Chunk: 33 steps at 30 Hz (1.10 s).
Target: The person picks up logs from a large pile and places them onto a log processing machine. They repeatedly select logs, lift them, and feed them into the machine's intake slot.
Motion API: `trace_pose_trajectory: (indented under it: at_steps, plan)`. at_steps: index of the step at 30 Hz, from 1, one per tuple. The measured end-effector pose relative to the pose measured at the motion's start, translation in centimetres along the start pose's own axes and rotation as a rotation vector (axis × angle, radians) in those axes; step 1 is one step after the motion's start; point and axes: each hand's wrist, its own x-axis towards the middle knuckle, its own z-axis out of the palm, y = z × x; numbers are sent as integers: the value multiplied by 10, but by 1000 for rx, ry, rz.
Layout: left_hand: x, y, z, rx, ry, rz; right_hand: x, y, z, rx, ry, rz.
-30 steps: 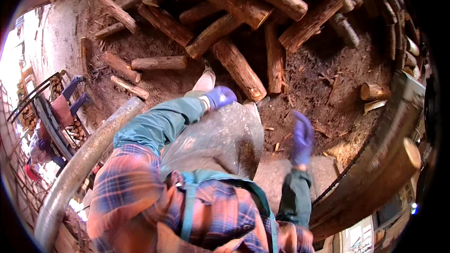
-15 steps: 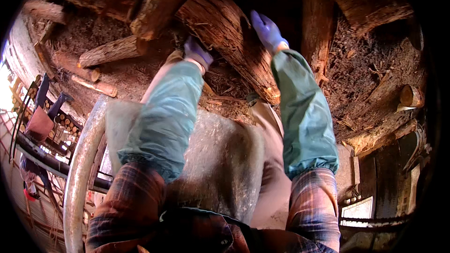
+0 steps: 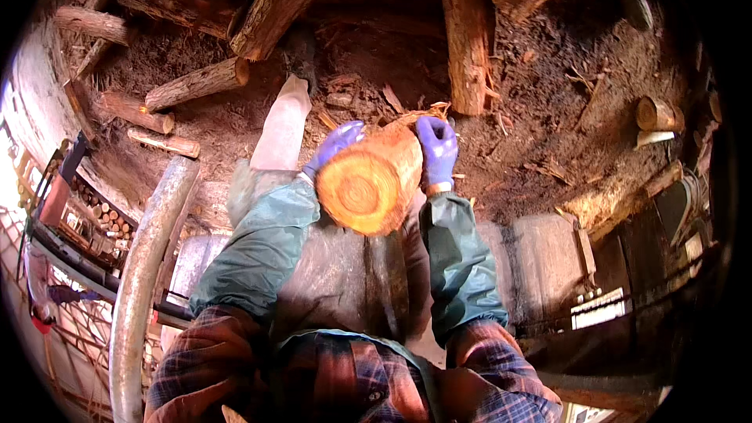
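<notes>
A thick log is lifted up in front of my body, its pale ringed cut end tilted toward me. My left hand, in a purple glove, grips its left side. At the right side, near the log's far end, my right hand in a matching glove is curled against it. The log's underside and part of the fingers are hidden. Teal sleeve covers reach over both forearms, and a grey apron hangs below the log.
Long logs lie on the bark-strewn ground ahead. Shorter logs lie to the left, with a short piece on the right. A curved, worn metal pipe rises close at my left. Farther left, a person is partly visible.
The log has come up off the ground toward my body, its cut end now facing me. Both hands have drawn in from far ahead and closed around it.
</notes>
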Motion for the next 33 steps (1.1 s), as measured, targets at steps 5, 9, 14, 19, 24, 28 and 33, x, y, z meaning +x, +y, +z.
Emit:
trace_pose_trajectory:
  at_steps: [5, 9, 14, 19, 24, 28, 33]
  plan:
    - [-56, -66, 85, 60, 12, -319, -60, -1, -43, 674, -148, 708]
    - [-65, -107, 135, 600, 228, -74, -83, 41, -86, 1096, -382, 809]
    - [-102, -178, 165, 721, 282, 207, -106, 19, -113, 1262, -637, 741]
    - [-226, -242, 192, 1281, 280, 810, -169, -63, -113, 1149, -910, 460]
    - [-349, -207, 209, 359, 116, 142, -237, -157, -114, 988, -1083, 100]
    - [-360, -145, 237, 259, -117, 108, -294, -257, -117, 826, -1192, -237]
    - [-319, -104, 324, 420, -260, 309, -307, -356, -177, 563, -1109, -612]
